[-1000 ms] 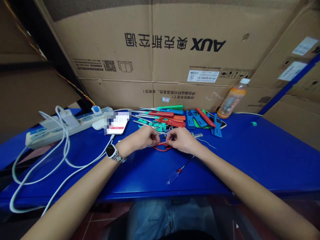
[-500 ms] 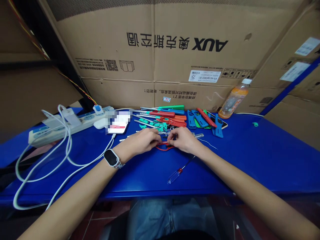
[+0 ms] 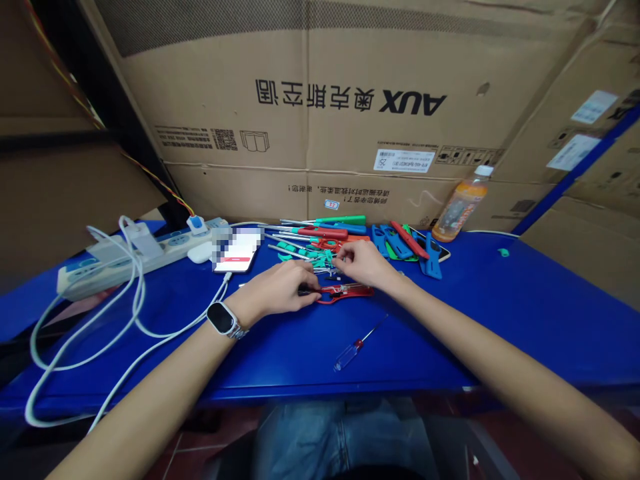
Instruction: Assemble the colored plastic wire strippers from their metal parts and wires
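Forearms inward, left grip on red casing

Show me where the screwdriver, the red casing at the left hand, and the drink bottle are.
Screwdriver [image 3: 349,355]: head view, on its clear handle.
Red casing [image 3: 361,292]: head view, on its right-hand part.
Drink bottle [image 3: 459,208]: head view, on its body.

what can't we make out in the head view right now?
All in the head view:
Left end of the red casing: behind the left hand.
Anything between the fingers of the right hand: too small, partly covered by the hand itself.
Screen of the plugged-in phone: partly under a pixelated patch.
Wording on the bottle: too small, blurred.
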`<state>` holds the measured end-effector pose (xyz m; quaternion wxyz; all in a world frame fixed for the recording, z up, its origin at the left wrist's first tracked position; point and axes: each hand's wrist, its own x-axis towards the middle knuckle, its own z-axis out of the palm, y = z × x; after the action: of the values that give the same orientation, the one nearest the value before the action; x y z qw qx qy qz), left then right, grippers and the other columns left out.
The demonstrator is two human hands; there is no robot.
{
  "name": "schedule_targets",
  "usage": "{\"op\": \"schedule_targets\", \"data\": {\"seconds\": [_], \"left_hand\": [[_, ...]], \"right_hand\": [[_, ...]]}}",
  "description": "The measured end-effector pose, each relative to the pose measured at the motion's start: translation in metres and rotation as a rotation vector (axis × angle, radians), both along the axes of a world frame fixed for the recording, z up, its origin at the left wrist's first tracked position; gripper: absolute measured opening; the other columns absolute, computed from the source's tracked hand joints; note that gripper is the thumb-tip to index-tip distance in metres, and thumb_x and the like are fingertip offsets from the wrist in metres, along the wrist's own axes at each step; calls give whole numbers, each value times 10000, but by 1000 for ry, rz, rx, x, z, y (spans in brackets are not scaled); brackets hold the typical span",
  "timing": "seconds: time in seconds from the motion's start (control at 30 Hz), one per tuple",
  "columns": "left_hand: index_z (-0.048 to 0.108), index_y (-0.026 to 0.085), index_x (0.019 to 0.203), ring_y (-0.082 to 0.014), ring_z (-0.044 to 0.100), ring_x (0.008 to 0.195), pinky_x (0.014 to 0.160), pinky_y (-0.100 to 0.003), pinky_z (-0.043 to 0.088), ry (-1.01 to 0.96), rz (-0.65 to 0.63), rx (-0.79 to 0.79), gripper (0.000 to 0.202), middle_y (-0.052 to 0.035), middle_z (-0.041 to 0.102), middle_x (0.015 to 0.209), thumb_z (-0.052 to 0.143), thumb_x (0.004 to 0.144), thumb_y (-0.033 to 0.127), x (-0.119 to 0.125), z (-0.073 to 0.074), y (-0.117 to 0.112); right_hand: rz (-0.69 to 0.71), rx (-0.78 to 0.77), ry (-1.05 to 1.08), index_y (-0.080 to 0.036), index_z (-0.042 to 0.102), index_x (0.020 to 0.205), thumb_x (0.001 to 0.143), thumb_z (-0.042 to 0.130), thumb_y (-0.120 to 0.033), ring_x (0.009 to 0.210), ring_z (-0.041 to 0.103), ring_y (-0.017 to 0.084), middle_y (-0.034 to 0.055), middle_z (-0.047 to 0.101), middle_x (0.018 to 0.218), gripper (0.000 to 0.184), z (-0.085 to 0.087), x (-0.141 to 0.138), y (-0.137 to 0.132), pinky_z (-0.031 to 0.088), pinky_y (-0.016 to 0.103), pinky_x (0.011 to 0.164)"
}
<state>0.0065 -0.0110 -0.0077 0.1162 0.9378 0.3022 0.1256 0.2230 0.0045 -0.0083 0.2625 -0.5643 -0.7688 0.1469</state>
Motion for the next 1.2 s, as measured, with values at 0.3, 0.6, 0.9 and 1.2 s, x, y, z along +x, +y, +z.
{"op": "schedule_targets", "data": {"seconds": [0.3,0.6,0.9,1.2], "left_hand": [[726,174,982,-200,632,837,777,-320,485,-62,66,22,246,-73,672,915,587,925,368,2,7,-4],[580,204,1215,-220,572,1099,946,-416,498,-402,75,277,248,-94,575,1160,490,984,186,3,7,-1],[679,176,1039,-193,591,928,809,-336,500,-299,-128,316,179,-75,638,977,510,987,201,1,9,-2],[705,167,1010,-166,621,806,756,-286,478,-230,-64,45,184,-62,661,906,543,966,240,2,13,-5]], "right_hand": [[-77,70,-202,-165,680,727,824,626,-295,630,590,159,70,683,706,171,-6,-16,11,311,273,558],[-1,93,85,-174,677,858,839,615,-337,543,519,115,-16,607,590,175,12,-3,-12,335,253,549],[418,-328,390,-153,612,766,839,619,-417,517,451,83,-44,534,589,273,5,5,-27,341,223,504],[382,-290,289,-135,683,833,880,586,-398,538,472,90,-7,620,644,284,1,6,-30,332,225,515]]}}
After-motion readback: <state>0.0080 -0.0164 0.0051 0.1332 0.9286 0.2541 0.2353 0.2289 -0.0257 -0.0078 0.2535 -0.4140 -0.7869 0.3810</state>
